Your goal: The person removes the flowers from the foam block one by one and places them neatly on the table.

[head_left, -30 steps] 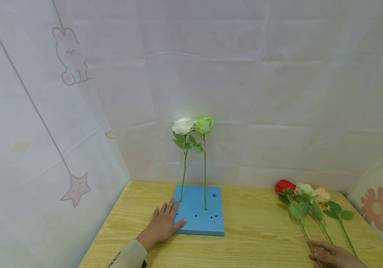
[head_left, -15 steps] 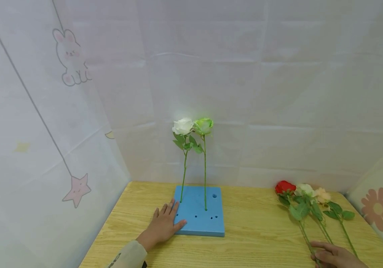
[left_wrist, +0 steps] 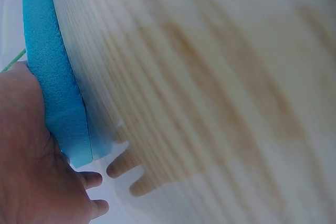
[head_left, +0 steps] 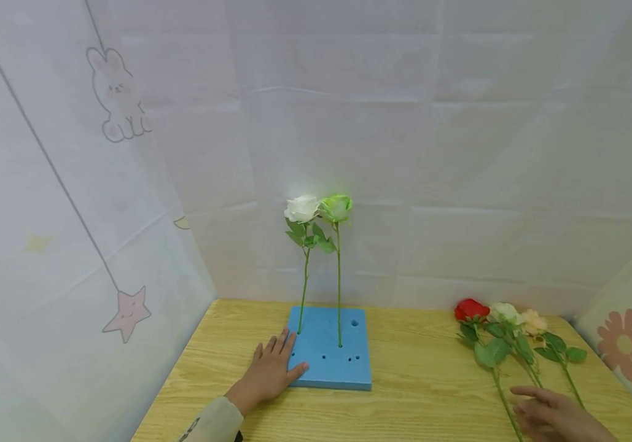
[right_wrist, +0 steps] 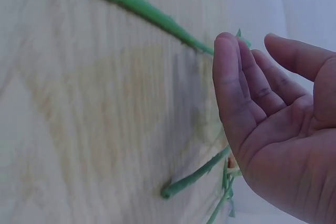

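Note:
My left hand [head_left: 273,371] rests on the left edge of a blue foam board [head_left: 343,371], fingers spread and thumb on its top. The left wrist view shows the same hand [left_wrist: 31,156] against the board's thick side [left_wrist: 58,72]. A white rose [head_left: 301,209] and a green rose [head_left: 336,209] stand upright in the board's holes. At right, a red rose [head_left: 471,310], a cream rose [head_left: 505,314] and a peach rose [head_left: 533,321] lie side by side. My right hand [head_left: 556,417] is over their stems, thumb apart from loosely bent fingers [right_wrist: 227,64], holding nothing.
Several small holes and one larger hole [head_left: 354,323] show in the board. The wooden table [head_left: 421,380] ends at a pale printed curtain [head_left: 459,153] behind, with more curtain on both sides.
My right hand has let go of the red rose's stem and shifted a little right and up, its fingers opening. My left hand and the board stay put.

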Demonstrator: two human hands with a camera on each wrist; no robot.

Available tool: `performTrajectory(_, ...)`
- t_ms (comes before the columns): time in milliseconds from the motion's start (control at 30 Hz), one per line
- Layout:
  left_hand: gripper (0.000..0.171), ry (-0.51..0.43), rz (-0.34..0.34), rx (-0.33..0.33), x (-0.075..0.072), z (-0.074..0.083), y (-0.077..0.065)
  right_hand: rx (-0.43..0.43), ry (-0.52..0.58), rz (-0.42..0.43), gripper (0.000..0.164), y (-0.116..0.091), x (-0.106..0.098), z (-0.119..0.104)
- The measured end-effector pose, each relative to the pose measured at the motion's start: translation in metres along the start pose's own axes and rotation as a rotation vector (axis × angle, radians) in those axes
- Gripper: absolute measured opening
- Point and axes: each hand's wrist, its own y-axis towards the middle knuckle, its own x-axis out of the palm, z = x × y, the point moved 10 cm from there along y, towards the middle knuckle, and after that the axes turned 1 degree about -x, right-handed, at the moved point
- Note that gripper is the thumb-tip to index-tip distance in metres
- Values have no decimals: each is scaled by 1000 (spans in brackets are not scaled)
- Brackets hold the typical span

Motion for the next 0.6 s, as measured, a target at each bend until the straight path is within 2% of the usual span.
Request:
performTrajectory(233,88,-11,-18,-3,2,-2,1,-1,-93,61,59,8,7,-16)
performTrajectory(600,87,-3,-11,2,4,-4,3,-67,-66,68,55,24,28,-33)
